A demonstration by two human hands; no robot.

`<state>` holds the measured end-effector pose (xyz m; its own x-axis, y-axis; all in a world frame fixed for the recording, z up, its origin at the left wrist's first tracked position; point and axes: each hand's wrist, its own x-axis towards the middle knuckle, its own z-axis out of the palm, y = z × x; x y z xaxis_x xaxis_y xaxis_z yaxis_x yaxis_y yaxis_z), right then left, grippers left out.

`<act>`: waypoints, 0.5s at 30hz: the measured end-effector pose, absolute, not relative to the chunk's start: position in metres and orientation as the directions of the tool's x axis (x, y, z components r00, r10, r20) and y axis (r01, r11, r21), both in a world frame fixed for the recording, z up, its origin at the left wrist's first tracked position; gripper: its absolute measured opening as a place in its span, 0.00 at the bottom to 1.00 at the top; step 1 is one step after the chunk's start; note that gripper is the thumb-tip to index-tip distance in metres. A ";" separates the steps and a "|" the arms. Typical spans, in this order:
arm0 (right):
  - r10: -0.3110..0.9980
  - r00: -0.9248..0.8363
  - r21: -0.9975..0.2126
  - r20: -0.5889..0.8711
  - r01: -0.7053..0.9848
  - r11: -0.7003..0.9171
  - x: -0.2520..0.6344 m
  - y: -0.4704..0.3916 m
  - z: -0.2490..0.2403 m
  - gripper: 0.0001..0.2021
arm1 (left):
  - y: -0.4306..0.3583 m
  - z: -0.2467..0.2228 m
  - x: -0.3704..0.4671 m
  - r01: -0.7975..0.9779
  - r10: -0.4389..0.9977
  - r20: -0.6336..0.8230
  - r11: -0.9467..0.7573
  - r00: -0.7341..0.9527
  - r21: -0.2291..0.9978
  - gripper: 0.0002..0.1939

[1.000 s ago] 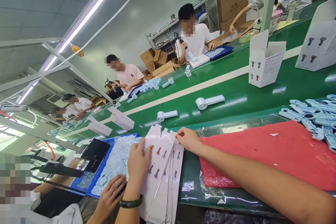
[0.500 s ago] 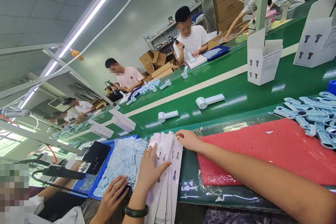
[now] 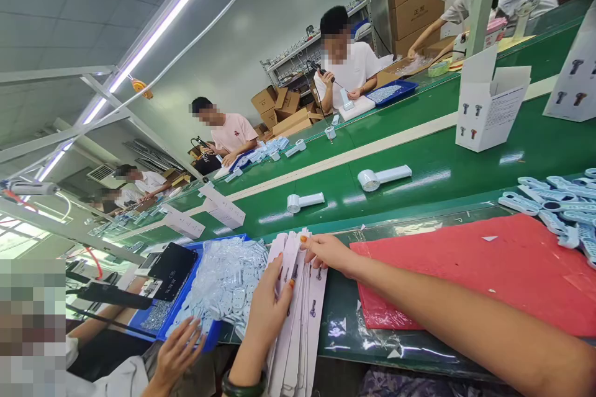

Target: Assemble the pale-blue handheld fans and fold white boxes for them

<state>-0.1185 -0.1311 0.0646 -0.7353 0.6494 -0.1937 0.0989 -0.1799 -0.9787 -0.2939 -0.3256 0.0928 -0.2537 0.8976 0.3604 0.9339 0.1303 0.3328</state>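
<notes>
Both hands on flat carton stack [image 3: 298, 298], lower centre: left hand [image 3: 270, 307] flat, pinning; right hand [image 3: 328, 251] fingertips fanning top edge. Peel one.

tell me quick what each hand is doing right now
Left hand: open, fingers spread flat on the stack of flat cartons.
Right hand: fingertips on the stack's top edge; grip cannot be told.
</notes>
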 end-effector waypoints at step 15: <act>0.617 -0.785 -0.909 -0.058 -0.213 -0.357 -0.001 -0.149 0.090 0.15 | -0.255 0.141 -0.240 0.936 0.875 0.444 0.031 -0.194 0.350 0.26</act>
<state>-0.0013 -0.1493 0.0904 -0.7848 0.6170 -0.0584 -0.2130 -0.3571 -0.9095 -0.2403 -0.2554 0.1412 -0.1942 0.8748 0.4438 0.9364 0.0305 0.3495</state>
